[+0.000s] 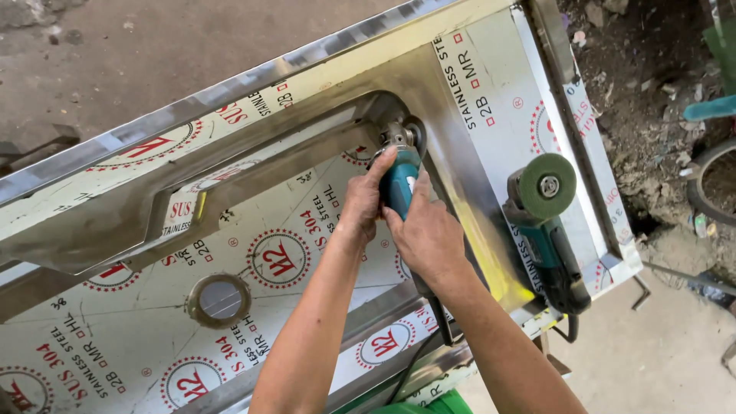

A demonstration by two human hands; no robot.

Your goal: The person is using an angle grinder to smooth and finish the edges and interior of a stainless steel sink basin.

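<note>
I hold a teal angle grinder [401, 180] in both hands, its head set into the far right inner corner of a stainless steel sink basin [253, 253]. My left hand [365, 201] wraps the front of the body, fingers closed around it; my right hand [428, 236] clasps the rear, where the black cord [438, 318] leaves toward me. A drain hole [220, 300] lies at near left. On the right-hand rim [491, 84] rests a second grinder [546, 234] with a green disc [546, 185], well apart from my hands.
</note>
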